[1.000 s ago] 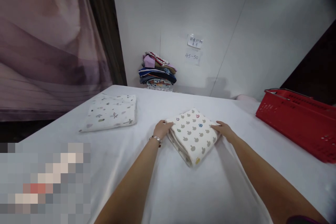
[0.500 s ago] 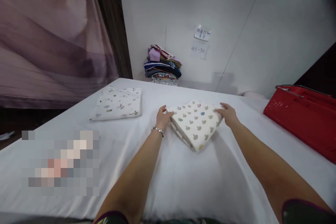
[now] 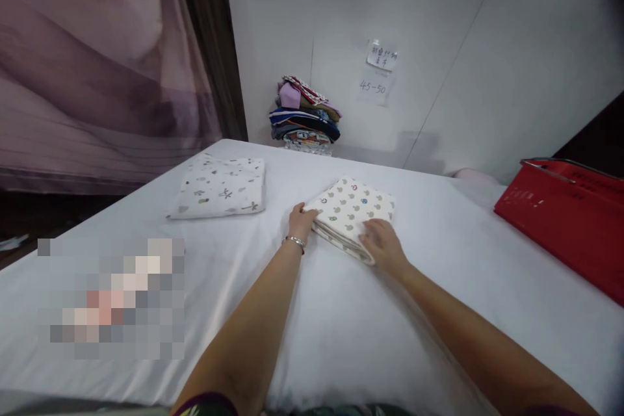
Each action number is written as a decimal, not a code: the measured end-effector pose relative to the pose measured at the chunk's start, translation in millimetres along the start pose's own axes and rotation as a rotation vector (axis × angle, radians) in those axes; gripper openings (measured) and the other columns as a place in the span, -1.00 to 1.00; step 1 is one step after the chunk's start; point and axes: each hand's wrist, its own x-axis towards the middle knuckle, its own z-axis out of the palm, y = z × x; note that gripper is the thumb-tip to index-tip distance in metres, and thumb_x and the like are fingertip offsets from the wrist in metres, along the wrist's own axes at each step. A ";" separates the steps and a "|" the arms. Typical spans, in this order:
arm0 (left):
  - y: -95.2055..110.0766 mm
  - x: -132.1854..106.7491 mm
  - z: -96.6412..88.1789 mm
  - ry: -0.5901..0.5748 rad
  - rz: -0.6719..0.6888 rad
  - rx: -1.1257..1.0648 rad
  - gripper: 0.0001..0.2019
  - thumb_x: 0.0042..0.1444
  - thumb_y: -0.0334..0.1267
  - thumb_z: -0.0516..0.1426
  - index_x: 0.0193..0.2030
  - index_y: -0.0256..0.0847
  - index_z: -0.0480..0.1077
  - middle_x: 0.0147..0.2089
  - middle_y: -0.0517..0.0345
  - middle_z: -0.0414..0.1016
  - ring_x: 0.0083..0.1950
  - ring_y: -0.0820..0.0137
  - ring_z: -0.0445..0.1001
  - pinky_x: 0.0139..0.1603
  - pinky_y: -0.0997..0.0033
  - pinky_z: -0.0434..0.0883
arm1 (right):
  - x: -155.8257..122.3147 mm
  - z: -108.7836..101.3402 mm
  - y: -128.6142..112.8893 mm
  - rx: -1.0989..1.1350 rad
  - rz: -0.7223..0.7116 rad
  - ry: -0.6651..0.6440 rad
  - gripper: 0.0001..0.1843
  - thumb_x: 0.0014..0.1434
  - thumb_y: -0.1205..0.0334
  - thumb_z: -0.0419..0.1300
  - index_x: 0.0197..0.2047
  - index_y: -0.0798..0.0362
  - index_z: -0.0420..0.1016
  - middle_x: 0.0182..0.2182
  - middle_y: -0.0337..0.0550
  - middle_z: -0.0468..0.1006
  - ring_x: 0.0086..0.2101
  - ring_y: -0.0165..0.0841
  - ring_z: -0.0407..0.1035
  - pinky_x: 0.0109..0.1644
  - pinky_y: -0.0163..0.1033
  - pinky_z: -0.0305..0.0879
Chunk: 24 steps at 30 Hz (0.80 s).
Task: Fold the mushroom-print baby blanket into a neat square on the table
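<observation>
A folded white cloth [image 3: 348,205] with a small grey mushroom-like print and a few coloured figures lies on the white-covered table. My left hand [image 3: 302,221], with a silver bracelet at the wrist, pinches its left corner. Over the near right corner rests my right hand [image 3: 383,244], its fingers apart and slightly bent on the top layer. Several layers show along the cloth's near edge. The underside is hidden.
To the left lies another folded white cloth [image 3: 224,188] with a plant print. A stack of folded clothes [image 3: 307,117] stands against the back wall, left of paper notes [image 3: 377,71]. A red basket [image 3: 565,221] is at the right; a blurred-out patch covers the table's left front.
My right hand has gone from the cloth's far right corner to its near right corner. The cloth has turned and lies flatter. My left hand stays at the left corner.
</observation>
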 end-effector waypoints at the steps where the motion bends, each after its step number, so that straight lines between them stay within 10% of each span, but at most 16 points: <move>1: -0.1 0.1 0.4 0.002 0.008 0.000 -0.41 -0.19 -0.20 0.26 0.05 -0.19 0.26 0.05 -0.03 0.30 -0.02 0.30 0.37 -0.07 0.38 0.35 | -9.6 0.4 -7.9 -0.053 -0.054 -0.030 -0.62 0.09 0.06 0.10 -0.05 0.05 0.37 -0.05 -0.03 0.37 -0.02 -0.23 0.20 0.09 -0.12 0.11; 10: 1.1 -1.6 -0.3 0.017 0.072 -0.013 -0.40 -0.27 -0.23 0.30 0.01 -0.21 0.30 0.02 -0.02 0.34 0.04 0.27 0.34 0.01 0.34 0.31 | -30.4 -0.3 -4.7 -0.247 -0.226 -0.021 -0.62 0.12 0.29 0.03 0.03 0.08 0.28 -0.05 0.01 0.32 -0.04 -0.18 0.18 0.03 -0.04 0.18; 24: 4.7 -6.9 -2.1 -0.020 0.130 0.063 -0.42 -0.24 -0.19 0.29 0.00 -0.21 0.32 0.07 -0.03 0.29 -0.02 0.29 0.37 -0.02 0.36 0.31 | -39.5 -1.8 0.6 -0.136 -0.075 -0.023 -0.61 0.07 0.34 0.01 -0.01 0.02 0.34 -0.11 -0.06 0.36 -0.08 -0.25 0.24 -0.02 -0.13 0.28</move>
